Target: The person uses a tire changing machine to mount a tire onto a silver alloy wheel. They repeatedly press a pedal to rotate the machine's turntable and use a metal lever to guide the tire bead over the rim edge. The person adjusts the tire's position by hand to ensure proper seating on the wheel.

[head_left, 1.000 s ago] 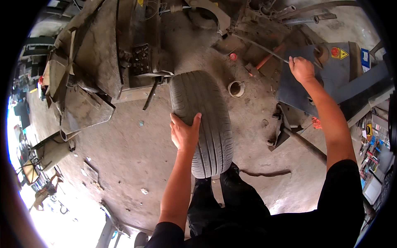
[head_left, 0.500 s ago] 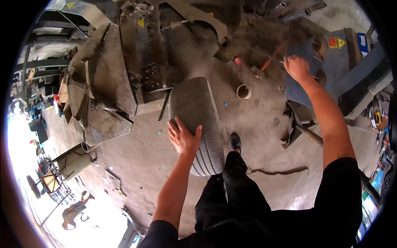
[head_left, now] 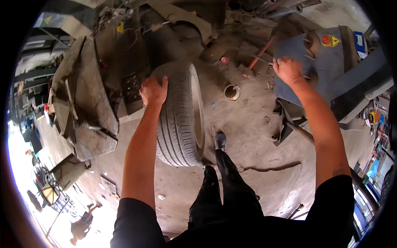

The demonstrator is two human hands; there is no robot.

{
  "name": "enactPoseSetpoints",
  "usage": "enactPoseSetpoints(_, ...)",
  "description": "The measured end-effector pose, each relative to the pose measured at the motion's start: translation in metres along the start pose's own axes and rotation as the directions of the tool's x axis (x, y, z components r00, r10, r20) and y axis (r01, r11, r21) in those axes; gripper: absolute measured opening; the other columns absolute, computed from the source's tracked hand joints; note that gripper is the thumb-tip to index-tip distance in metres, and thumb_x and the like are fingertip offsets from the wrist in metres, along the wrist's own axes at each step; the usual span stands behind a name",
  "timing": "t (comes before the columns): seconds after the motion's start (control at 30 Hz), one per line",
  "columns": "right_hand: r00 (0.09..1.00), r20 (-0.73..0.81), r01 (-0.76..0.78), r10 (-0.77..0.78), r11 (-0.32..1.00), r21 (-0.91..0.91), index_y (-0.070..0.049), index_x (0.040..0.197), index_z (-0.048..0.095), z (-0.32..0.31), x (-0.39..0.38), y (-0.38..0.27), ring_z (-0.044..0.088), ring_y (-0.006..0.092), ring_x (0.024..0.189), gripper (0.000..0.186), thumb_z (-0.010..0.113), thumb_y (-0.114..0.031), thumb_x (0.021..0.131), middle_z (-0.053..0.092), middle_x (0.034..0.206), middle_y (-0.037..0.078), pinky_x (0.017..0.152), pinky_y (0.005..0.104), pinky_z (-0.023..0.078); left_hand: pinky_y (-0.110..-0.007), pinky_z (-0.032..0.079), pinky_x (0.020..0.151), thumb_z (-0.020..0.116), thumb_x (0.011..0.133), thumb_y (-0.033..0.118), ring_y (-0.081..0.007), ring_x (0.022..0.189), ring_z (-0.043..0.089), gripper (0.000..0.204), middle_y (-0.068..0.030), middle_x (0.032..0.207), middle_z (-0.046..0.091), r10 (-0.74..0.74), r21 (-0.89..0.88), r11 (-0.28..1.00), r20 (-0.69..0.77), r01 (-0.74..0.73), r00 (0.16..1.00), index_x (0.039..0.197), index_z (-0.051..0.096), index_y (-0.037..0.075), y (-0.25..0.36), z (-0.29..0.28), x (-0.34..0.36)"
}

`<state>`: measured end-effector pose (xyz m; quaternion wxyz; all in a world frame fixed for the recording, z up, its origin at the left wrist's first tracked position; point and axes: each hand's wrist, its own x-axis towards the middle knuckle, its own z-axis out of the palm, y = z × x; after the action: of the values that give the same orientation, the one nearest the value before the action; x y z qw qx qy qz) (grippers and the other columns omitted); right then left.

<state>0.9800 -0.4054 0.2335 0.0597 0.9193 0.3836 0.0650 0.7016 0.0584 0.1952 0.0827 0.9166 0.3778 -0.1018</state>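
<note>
A car tyre (head_left: 178,120) stands upright on the floor in front of me, its rim (head_left: 197,108) showing on the right side. My left hand (head_left: 154,91) grips its far left edge, thumb along the tread and fingers bent over the side. Off to the right, my right hand (head_left: 287,69) is closed in a fist on a thin metal bar (head_left: 262,60), which points left from the fist; its far end is hard to make out. The hand is beside a grey machine housing (head_left: 297,49).
A brown metal plate structure (head_left: 93,95) stands at left. A short open pipe or can (head_left: 231,92) sits right of the tyre. A red bar (head_left: 261,51) lies near the machine. A crack (head_left: 273,168) runs across the floor. Another person (head_left: 82,226) is at lower left.
The tyre now shows its rim and has shifted left in view. My left hand has moved from flat on the tread to its far left edge. The right hand still holds the bar.
</note>
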Motion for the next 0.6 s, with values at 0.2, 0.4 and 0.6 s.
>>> enactPoseSetpoints(0.2, 0.998, -0.057, 0.020, -0.013, 0.993, 0.120, -0.010, 0.070, 0.072, 0.000, 0.007, -0.007, 0.072, 0.0319, 0.064, 0.039, 0.066, -0.033, 0.100, 0.072, 0.073, 0.011, 0.055, 0.0462, 0.059, -0.053, 0.049, 0.105, 0.066, 0.101, 0.044, -0.0393, 0.120, 0.066, 0.045, -0.0198, 0.124, 0.073, 0.207, -0.019, 0.977, -0.181, -0.214, 0.962, 0.113, 0.076, 0.002, -0.024, 0.004, 0.047)
enactPoseSetpoints(0.4, 0.999, 0.042, -0.014, 0.008, 0.991, 0.132, -0.009, 0.070, 0.072, -0.007, -0.009, 0.008, 0.073, 0.0309, 0.065, 0.038, 0.066, -0.032, 0.100, 0.073, 0.073, 0.011, 0.057, 0.0442, 0.060, -0.056, 0.031, 0.123, 0.062, 0.103, 0.038, -0.0415, 0.147, 0.046, 0.061, -0.0176, 0.157, 0.055, 0.491, -0.155, 0.829, -0.255, -0.537, 0.833, 0.151, 0.055, 0.001, -0.006, -0.008, -0.112)
enactPoseSetpoints(0.6, 0.999, 0.003, -0.038, 0.038, 0.980, 0.195, -0.007, 0.072, 0.072, -0.010, 0.006, -0.003, 0.074, 0.0308, 0.066, 0.035, 0.067, -0.030, 0.098, 0.073, 0.073, 0.011, 0.058, 0.0438, 0.061, -0.056, 0.026, 0.128, 0.060, 0.102, 0.036, -0.0393, 0.155, 0.037, 0.064, -0.0163, 0.166, 0.045, 0.491, 0.030, 0.869, -0.188, -0.495, 0.851, 0.155, 0.050, 0.002, 0.004, -0.005, -0.124)
